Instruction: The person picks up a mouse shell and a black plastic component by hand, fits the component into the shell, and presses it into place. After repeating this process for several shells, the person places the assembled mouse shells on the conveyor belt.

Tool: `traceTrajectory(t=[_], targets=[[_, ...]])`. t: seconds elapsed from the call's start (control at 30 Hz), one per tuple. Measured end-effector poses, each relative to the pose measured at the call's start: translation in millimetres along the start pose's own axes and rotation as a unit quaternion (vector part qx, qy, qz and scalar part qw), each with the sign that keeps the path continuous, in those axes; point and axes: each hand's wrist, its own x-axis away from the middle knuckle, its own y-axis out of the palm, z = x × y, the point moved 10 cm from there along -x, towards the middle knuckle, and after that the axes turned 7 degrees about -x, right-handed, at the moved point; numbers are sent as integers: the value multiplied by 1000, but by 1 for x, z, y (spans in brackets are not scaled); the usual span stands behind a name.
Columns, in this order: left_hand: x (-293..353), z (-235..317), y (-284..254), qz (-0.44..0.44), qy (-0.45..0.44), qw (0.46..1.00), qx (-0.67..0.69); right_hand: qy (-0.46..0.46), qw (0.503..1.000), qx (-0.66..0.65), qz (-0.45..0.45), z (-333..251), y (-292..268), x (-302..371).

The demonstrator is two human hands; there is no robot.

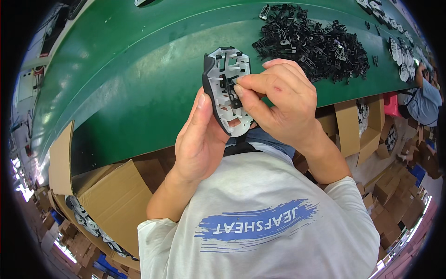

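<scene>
Cupping white shell (219, 86) in left hand (200, 139), frame centre, long axis near-vertical; pinching black clip (232, 94) in right hand (285, 95), from shell's right, roughly lengthwise at its open inner face.

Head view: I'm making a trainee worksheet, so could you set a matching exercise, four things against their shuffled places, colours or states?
1. Left hand
2. Right hand
3. Heap of small black plastic parts
4. Wearer's T-shirt

A. on the green tabletop
B. pale, with a blue print
C. pinching a black plastic piece
D. holding a black-and-white plastic shell

Pairs: 1-D, 2-C, 3-A, 4-B
</scene>
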Motion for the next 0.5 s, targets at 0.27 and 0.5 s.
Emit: traceTrajectory(t=[0.27, 0.5], targets=[[1, -8, 6, -26, -32, 999, -15, -7, 1000, 2, 5, 1, -1, 11], [4, -18, 3, -32, -47, 998, 16, 11, 1000, 17, -23, 3, -5, 18]])
